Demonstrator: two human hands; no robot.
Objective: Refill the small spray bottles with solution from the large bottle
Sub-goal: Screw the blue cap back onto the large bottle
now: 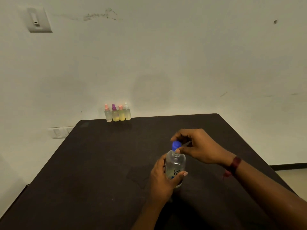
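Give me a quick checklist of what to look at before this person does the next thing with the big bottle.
1. The large bottle is steadied: the left hand grips its body and it stands upright. Ok.
2. Grip on the blue cap: the right hand pinches it at the neck. Ok.
3. Cap loosened or off: cannot tell.
4. The small spray bottles are opened for filling: all four have their spray tops on. Not ok.
5. Spray bottles close by: they stand at the far edge of the table, apart from the large bottle. Not ok.
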